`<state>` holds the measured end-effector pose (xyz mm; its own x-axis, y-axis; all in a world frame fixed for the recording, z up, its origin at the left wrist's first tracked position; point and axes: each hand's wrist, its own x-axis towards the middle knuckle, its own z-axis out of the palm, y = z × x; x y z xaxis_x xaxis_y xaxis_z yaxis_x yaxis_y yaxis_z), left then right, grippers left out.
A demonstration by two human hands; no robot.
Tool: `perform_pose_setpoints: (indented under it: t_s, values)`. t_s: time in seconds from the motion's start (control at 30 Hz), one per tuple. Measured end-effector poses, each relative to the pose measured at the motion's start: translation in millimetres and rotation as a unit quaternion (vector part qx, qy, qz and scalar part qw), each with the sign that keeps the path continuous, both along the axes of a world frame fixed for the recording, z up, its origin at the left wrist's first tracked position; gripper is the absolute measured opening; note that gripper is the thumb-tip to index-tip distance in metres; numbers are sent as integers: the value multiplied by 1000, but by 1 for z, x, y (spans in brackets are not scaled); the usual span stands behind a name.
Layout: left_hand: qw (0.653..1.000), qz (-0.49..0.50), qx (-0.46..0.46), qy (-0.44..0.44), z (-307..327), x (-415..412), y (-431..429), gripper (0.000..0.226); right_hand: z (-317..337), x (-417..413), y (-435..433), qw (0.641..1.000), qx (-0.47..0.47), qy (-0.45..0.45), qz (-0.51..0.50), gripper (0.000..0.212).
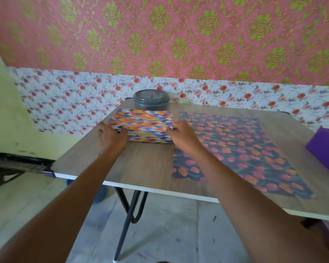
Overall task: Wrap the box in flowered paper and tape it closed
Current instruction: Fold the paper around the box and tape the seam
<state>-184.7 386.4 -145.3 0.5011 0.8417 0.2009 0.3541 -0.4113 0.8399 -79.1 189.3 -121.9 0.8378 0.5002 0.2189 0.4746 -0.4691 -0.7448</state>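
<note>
I hold the box [142, 126] endwise
Left hand [110, 138], right hand [182, 138], fingers [169, 131] curled on it; sliding onto the paper [235, 149] at 3 o'clock may rumple it.

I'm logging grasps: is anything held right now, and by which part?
The box, by its near corners: left hand on the left one, right hand on the right one.

One box [143, 121], one sheet [241, 147], one tub [150, 102]
</note>
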Motion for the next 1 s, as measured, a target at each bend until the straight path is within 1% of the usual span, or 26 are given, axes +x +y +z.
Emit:
perform_pose_setpoints:
  t_s: [0.07,0.1,0.13,0.17,0.2,0.23,0.27,0.37,0.4,0.5,0.57,0.63,0.7,0.77,0.83,0.9,1.0]
  values:
    - [1000,21,-11,-19,2,0,1,73,-5,3,-1,999,32,4,0,45]
    - [999,27,-12,-34,3,0,2,71,-7,4,-1,999,50,4,2,43]
    - [998,29,-10,-56,3,0,1,70,-6,2,-3,998,67,12,2,36]
    - [996,30,-3,-80,3,-2,-3,68,-6,-1,-6,996,91,18,9,23]
    - [994,32,10,-103,4,-4,-7,66,-4,-4,-8,993,111,29,14,26]
    - [992,32,24,-119,7,-5,-12,64,-2,-6,-12,991,131,37,11,39]
    - [990,31,37,-131,9,-5,-17,63,-2,-6,-17,988,152,38,10,45]
    - [985,-19,57,-159,16,-1,-32,63,-1,1,-43,977,210,24,-5,48]
    - [984,-40,64,-159,18,2,-40,59,-2,8,-56,976,218,17,-18,49]
    - [981,-102,115,-121,21,14,-78,41,-4,29,-107,972,225,24,-65,49]
    - [973,-163,130,-98,20,23,-108,37,-10,42,-143,968,232,27,-92,49]
    - [967,-212,126,-58,15,32,-131,35,-14,50,-174,963,238,31,-127,49]
    - [960,-250,129,-9,8,41,-149,35,-18,56,-204,958,242,40,-150,47]
    - [947,-281,152,33,2,48,-163,39,-26,62,-230,955,240,53,-169,47]
    - [939,-293,175,48,0,52,-170,42,-36,64,-247,955,229,68,-174,45]
    - [933,-306,184,55,2,54,-173,40,-43,67,-256,959,212,74,-174,46]
    - [920,-326,204,73,3,56,-179,40,-45,67,-262,961,205,62,-176,45]
